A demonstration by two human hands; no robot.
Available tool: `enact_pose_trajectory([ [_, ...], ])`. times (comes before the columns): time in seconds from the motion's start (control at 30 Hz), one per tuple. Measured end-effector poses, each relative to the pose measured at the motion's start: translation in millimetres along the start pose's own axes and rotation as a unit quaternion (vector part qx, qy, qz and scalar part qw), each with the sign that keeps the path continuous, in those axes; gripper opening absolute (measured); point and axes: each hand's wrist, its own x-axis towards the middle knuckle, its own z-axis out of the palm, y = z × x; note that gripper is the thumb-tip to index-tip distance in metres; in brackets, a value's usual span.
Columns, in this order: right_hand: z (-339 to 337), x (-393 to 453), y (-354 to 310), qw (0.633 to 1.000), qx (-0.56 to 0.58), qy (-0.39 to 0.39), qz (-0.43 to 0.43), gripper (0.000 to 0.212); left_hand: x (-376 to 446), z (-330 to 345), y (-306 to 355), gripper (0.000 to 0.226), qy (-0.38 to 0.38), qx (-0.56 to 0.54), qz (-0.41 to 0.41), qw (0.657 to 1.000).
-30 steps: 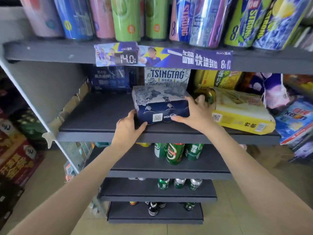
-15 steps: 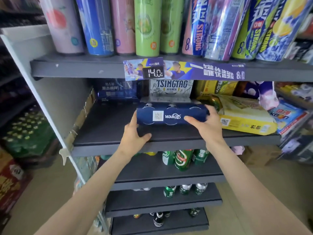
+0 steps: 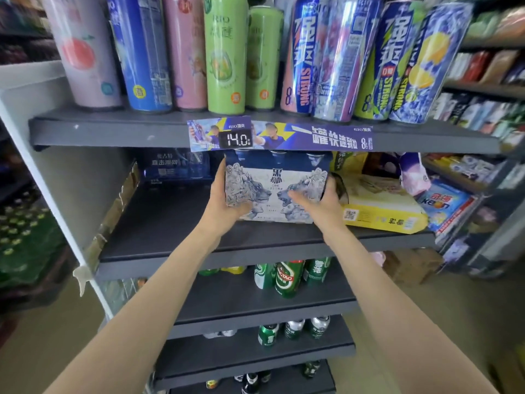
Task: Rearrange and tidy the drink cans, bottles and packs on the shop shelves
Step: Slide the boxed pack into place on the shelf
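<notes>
Standing upright on its long edge, a blue and white can pack is held at the middle of the dark shelf, its printed lion face turned outward toward the aisle. It is gripped from both ends: the left hand is wrapped around the lower left corner, with the thumb laid up the side, and the right hand is curled around the lower right corner, fingers spread over the front panel. Such a two-sided hold is judged to be used so that the pack can be steadied and squared while it is set upright, the label being shown to shoppers. Whether the bottom edge is already resting on the shelf cannot be told, since it is hidden by the hands.

Just beside the pack on the right, a yellow carton is lying flat and askew, and it appears not yet straightened. Tall cans are lined up on the shelf above, behind a price strip. Green cans are seen on the shelf below.
</notes>
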Motion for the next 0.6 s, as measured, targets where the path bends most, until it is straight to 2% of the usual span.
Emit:
enact_pose_trajectory([
  [0.07, 15.1, -1.5, 16.8, 0.999, -0.035, -0.005, -0.004, 0.104, 5.6, 5.0, -7.9, 0.107, 0.01, 0.021, -0.02, 1.0],
  [0.2, 32.1, 7.4, 28.9, 0.994, -0.083, 0.063, -0.039, 0.106, 13.9, 11.9, -26.4, 0.108, 0.039, 0.046, -0.034, 0.998],
  [0.37, 40.1, 26.2, 29.6, 0.989, -0.113, 0.091, -0.033, 0.086, 29.4, 21.1, -39.5, 0.114, 0.018, 0.072, 0.015, 0.997],
  [0.47, 50.1, 45.2, 31.5, 0.986, -0.122, 0.113, -0.008, 0.075, 44.4, 29.9, -28.5, 0.116, -0.016, 0.091, -0.04, 0.995],
  [0.6, 59.3, 68.4, 32.7, 0.984, -0.13, 0.116, 0.026, 0.07, 65.9, 30.8, -24.3, 0.1, -0.031, 0.127, -0.137, 0.982],
])
